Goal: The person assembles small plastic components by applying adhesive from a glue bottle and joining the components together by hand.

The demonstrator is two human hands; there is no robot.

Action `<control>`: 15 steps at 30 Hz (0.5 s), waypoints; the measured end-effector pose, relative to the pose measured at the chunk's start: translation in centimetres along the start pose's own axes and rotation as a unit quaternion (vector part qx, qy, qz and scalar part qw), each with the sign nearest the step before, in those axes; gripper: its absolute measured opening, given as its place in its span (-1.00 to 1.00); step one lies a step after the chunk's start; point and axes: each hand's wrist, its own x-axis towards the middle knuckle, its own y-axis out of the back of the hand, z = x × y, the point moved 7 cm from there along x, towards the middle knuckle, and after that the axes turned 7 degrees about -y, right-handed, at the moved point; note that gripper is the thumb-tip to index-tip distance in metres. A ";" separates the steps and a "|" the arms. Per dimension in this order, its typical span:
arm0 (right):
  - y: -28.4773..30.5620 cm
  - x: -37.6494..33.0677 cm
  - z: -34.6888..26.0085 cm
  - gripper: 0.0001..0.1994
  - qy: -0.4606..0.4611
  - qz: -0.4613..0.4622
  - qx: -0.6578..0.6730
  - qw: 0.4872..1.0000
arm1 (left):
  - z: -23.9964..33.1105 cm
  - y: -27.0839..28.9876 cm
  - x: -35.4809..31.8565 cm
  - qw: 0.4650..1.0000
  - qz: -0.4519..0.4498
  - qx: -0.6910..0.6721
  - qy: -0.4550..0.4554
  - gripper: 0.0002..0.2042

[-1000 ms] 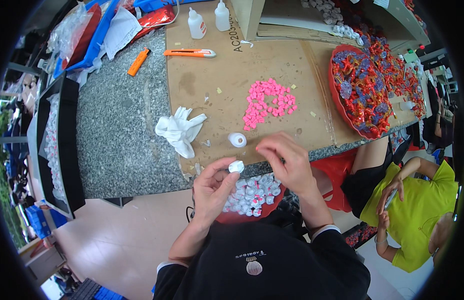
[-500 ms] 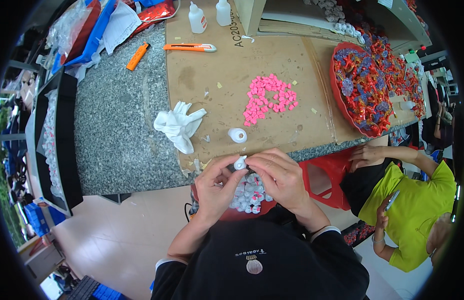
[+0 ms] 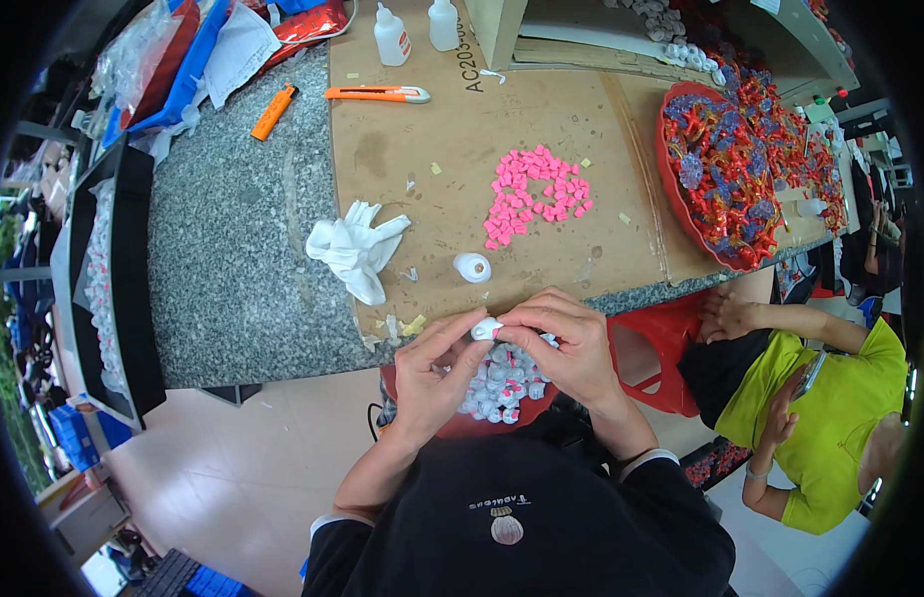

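Just off the table's near edge, my left hand (image 3: 432, 370) and my right hand (image 3: 559, 346) pinch one small white figurine (image 3: 486, 328) between their fingertips. A bit of pink shows on its right side, by my right fingers. Under my hands a red basin (image 3: 452, 428) holds many small white figurines (image 3: 502, 386) with pink spots. On the cardboard just ahead stands a small white bottle (image 3: 472, 267), seen from above. Beyond it lies a loose spread of small pink pieces (image 3: 538, 194). To the left rests a crumpled white glove (image 3: 358, 249).
An orange utility knife (image 3: 377, 94), an orange lighter (image 3: 274, 111) and two white squeeze bottles (image 3: 392, 38) are farther back. At right sits a red tray (image 3: 671, 179) of red and purple trinkets. A person in a yellow-green shirt (image 3: 830, 418) sits at right, near a red stool (image 3: 661, 343).
The white figurine has turned in my fingers and now shows pink on its right side. The seated person's hand and phone have shifted.
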 end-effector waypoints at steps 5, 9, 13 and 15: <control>-0.2 -0.5 -0.4 -0.85 0.030 0.014 -0.027 0.999 | -0.1 -0.2 -0.4 0.999 0.024 -0.026 0.002 -0.69; -0.2 -0.8 -0.6 -0.84 0.049 0.026 -0.033 0.998 | 0.1 -0.2 -0.5 1.000 0.025 -0.003 -0.002 -0.63; -0.2 -1.3 -0.8 -0.83 0.076 0.039 -0.039 0.996 | 0.1 -0.4 -0.9 0.998 0.020 0.049 -0.018 -0.62; -0.1 -1.8 -0.7 -0.83 0.084 0.042 -0.044 0.995 | 0.2 -0.6 -1.1 0.998 0.017 0.064 -0.023 -0.63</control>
